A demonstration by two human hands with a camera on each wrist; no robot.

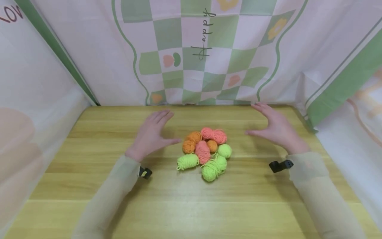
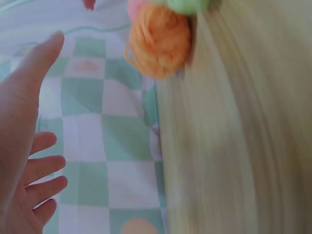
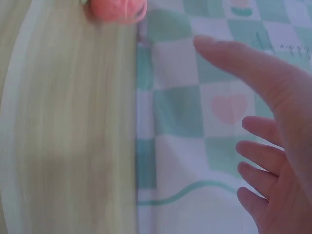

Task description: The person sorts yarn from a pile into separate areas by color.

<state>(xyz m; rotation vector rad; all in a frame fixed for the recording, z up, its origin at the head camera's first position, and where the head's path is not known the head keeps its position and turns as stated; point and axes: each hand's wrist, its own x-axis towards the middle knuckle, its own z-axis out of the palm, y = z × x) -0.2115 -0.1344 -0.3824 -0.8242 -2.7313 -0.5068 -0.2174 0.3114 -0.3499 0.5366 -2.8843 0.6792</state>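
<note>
Head view: "Happy" [image 1: 205, 34] beyond yarn [image 1: 203, 152]

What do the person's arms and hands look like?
Both long sleeves are pale beige. The left hand and right hand are bare. There are two small black wrist cameras; the left one has a yellow mark.

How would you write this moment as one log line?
left grip: holding nothing | right grip: holding nothing | yarn bundles: orange, pink, lime, bunched on table between grips

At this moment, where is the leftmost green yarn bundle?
In the head view, the green bundle lies lower left of the middle coral bundle, below the leftmost orange ball.
</note>
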